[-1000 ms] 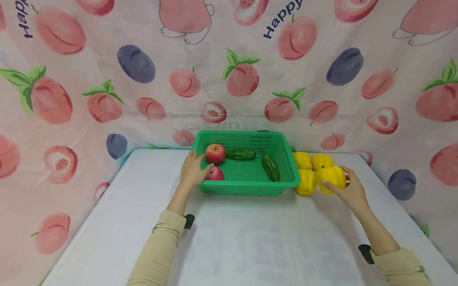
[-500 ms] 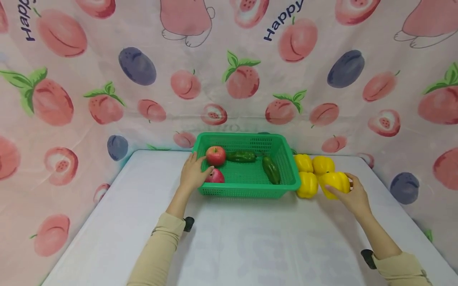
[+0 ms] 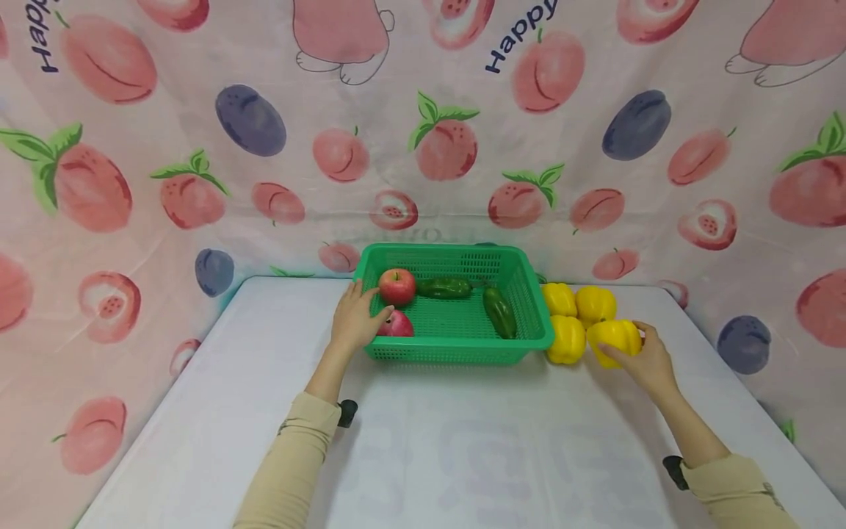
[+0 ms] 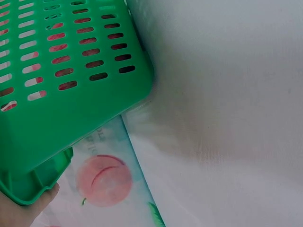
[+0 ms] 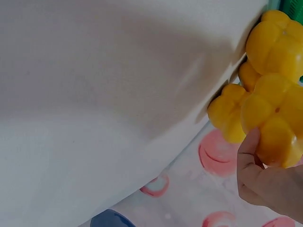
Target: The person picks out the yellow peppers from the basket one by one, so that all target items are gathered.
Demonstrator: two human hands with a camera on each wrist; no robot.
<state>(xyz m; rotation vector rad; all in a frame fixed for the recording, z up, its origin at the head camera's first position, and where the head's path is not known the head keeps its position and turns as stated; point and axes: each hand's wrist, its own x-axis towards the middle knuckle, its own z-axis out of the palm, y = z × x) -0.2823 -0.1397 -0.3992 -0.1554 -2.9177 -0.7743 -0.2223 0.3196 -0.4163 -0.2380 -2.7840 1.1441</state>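
Observation:
In the head view, my left hand (image 3: 355, 317) grips the left rim of a green plastic basket (image 3: 456, 343), thumb over the inner side. The left wrist view shows part of this hand (image 4: 21, 205) against the rim. My right hand (image 3: 651, 361) holds a yellow bell pepper (image 3: 611, 339), its thumb on the near side. In the right wrist view, this pepper (image 5: 277, 111) has its base towards the camera, partly covering the peppers behind. More yellow bell peppers (image 3: 566, 339) are grouped against the basket's right side.
Inside the basket lie a red apple (image 3: 397, 287), a pinkish-red fruit (image 3: 399, 324) partly behind my left thumb, and two long green peppers (image 3: 444, 288). A white-covered table (image 3: 463, 441) supports everything. A fruit-printed cloth (image 3: 317, 198) hangs behind and at the sides.
My right hand has drawn the held bell pepper slightly towards me, a little away from the other peppers. The left hand and the basket have stayed in place.

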